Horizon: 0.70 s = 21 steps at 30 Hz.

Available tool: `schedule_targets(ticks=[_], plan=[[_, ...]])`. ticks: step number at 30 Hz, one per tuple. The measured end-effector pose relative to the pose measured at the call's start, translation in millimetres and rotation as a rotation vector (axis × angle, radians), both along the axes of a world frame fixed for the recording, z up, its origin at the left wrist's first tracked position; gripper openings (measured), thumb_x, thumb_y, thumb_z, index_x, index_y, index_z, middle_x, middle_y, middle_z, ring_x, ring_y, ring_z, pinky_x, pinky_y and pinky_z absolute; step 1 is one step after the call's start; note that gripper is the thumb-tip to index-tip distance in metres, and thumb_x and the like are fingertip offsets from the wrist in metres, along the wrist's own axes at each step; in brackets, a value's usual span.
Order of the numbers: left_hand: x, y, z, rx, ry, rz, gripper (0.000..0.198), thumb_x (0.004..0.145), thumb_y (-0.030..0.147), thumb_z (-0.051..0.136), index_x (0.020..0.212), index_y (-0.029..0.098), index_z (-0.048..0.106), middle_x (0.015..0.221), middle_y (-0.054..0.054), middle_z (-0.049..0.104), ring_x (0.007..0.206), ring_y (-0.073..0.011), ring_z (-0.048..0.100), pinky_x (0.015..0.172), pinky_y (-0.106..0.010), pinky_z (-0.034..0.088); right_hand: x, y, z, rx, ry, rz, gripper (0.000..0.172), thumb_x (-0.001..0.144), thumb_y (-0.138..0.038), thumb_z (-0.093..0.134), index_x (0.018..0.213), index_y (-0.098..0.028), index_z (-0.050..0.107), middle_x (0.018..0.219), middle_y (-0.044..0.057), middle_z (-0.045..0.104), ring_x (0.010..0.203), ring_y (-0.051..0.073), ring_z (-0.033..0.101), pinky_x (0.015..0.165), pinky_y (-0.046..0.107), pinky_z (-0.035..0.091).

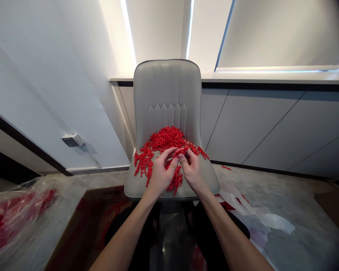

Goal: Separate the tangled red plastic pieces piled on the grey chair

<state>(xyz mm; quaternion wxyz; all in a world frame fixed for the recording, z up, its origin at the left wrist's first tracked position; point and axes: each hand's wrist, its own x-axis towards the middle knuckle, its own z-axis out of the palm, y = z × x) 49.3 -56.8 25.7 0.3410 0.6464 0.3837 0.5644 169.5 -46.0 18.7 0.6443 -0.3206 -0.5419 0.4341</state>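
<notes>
Forearms (121, 241) are being extended over a grey chair (166, 94); a red plastic piece (180, 151) is seemingly being pinched by the left hand (161, 177) and right hand (192, 171), just before a red heap (161, 140) on the chair's seat.

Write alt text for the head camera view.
The left hand and right hand pinch a small red piece above a heap of small red parts on a grey padded chair. A cardboard box and clear plastic bag lie on the marble-patterned floor.

Head-worn view, facing forward-down
</notes>
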Motion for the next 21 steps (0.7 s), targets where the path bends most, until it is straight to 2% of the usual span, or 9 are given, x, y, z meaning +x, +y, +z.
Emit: schedule_targets(ticks=[3,13,18,21], plan=[[0.5,-2.0,1.9,-0.019,0.015,-0.042,0.028,0.096,0.029,0.055,0.119,0.019,0.068,0.125,-0.01,0.07,0.117,-0.0221,0.066,0.105,-0.038,0.051,-1.2,-1.2,-0.7,-0.011,-0.004,0.0,0.028,0.089,-0.05,0.067,0.084,-0.023,0.061,0.079,0.001,0.062,0.073,0.018,0.056,0.07,0.03,0.048],[2.7,-3.1,0.0,-0.046,-0.032,-0.014,0.029,0.094,0.028,0.057,0.117,0.018,0.072,0.12,-0.01,0.073,0.112,-0.0232,0.068,0.102,-0.037,0.053,-3.1,-5.6,-0.4,-0.018,-0.023,-0.052,0.025,0.09,-0.046,0.066,0.085,-0.023,0.061,0.077,0.0,0.061,0.075,0.018,0.057,0.069,0.029,0.047],[6.1,3.7,-4.8,-0.106,-0.044,0.03,0.025,0.093,0.028,0.058,0.111,0.017,0.071,0.112,-0.01,0.074,0.104,-0.0208,0.069,0.096,-0.033,0.053,-3.4,2.9,-5.9,-0.089,0.013,-0.08,0.03,0.085,-0.049,0.07,0.082,-0.02,0.061,0.08,0.001,0.064,0.077,0.017,0.06,0.073,0.03,0.05],[5.1,8.0,-6.6,-0.156,-0.108,0.111,0.018,0.088,0.031,0.065,0.095,0.016,0.07,0.096,-0.007,0.074,0.089,-0.0179,0.069,0.084,-0.029,0.054,-2.7,10.2,-11.0,-0.129,0.087,-0.052,0.031,0.081,-0.05,0.073,0.086,-0.02,0.063,0.083,0.001,0.066,0.08,0.018,0.062,0.077,0.031,0.051]])
